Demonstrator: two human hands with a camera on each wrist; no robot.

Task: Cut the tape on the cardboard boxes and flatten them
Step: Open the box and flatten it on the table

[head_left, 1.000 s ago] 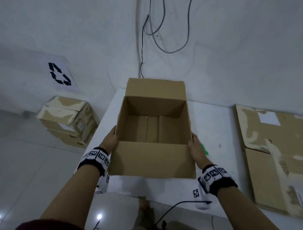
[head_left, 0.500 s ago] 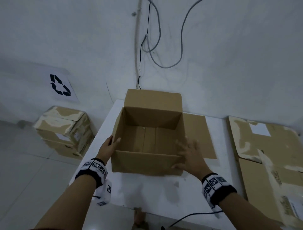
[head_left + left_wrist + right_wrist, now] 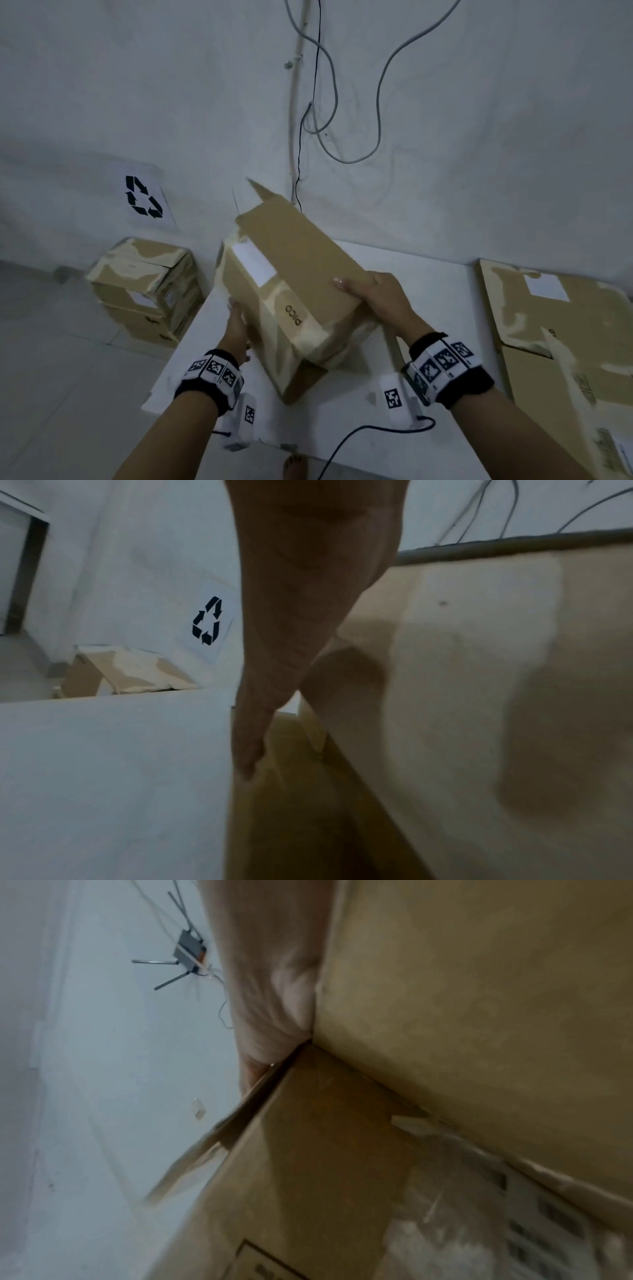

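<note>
Overhead, one cardboard box (image 3: 291, 294) tilted on the white table (image 3: 428, 308), taped "PICO" face up. Right hand (image 3: 380, 298) grasps the box's upper right edge, fingers curled over. Left hand (image 3: 238, 329) lies flat against its left side, fingers straight. Flattened cardboard sheets (image 3: 555, 325) right of the box, count unclear. Two stacked boxes (image 3: 144, 287) on the floor to its left, below one recycling sign (image 3: 143, 197).

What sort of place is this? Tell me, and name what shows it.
Probably a packing or recycling corner of a storeroom: a recycling sign on the bare wall, taped cardboard boxes stacked on the floor below it, and flattened cardboard lying on the white table.
</note>
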